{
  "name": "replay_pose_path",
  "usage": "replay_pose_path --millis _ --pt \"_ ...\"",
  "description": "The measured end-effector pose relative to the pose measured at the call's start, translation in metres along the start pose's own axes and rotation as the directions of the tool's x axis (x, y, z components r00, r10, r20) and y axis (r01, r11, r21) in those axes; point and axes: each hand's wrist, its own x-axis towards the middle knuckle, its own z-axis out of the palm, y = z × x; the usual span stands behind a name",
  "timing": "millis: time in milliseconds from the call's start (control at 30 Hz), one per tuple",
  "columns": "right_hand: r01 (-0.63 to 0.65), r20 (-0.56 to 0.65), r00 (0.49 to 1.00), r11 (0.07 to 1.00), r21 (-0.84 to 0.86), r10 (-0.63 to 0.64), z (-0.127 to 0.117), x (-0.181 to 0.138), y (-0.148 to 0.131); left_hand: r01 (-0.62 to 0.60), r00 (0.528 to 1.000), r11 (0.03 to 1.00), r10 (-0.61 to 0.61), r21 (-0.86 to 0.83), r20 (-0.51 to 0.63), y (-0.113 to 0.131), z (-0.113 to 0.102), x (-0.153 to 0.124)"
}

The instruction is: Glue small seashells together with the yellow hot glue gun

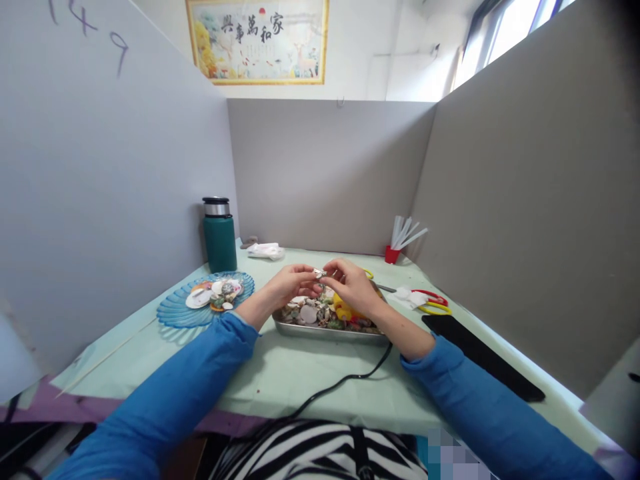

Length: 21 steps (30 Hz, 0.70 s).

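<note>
A small whitish shell [319,273] is pinched between the fingertips of both hands, above a metal tray. My left hand [294,283] holds it from the left, fingers closed. My right hand [351,285] grips it from the right, with thumb and fingers pressed together. Below them, the tray [325,331] holds many loose shells [309,313] of mixed sizes. A yellow tool [343,308], possibly a glue gun, lies among the shells, partly hidden by my right hand. At left, a blue scalloped glass plate [173,313] carries a cluster of shells [220,293].
A green bottle [220,241] stands behind the plate. A red cup [393,254] holds white sticks at the back right. Red and yellow scissor handles [435,303], a white tissue [411,297] and a black slab [483,357] lie at right. A black cord [345,379] crosses the front.
</note>
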Motion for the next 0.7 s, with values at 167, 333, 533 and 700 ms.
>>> replay_pose_path --millis 167,333,533,700 --pt "0.018 0.036 0.999 1.000 -0.013 -0.018 0.0006 -0.0008 0.0020 0.040 0.999 0.999 -0.040 -0.026 0.018 -0.0004 0.0000 -0.0017" --pt "0.013 0.036 0.999 1.000 -0.009 -0.012 0.0025 -0.0007 0.0059 0.018 0.998 0.999 -0.016 -0.037 0.054 -0.0040 -0.0032 -0.0001" --pt "0.040 0.038 0.999 0.999 -0.015 -0.039 0.0017 -0.0010 0.0016 -0.036 0.999 0.999 0.035 0.031 0.033 -0.0057 -0.0038 0.0012" --pt "0.054 0.033 0.998 0.997 -0.058 -0.052 0.0000 -0.0009 -0.0012 -0.058 0.998 0.997 0.056 0.054 0.024 -0.0041 -0.0001 -0.0003"
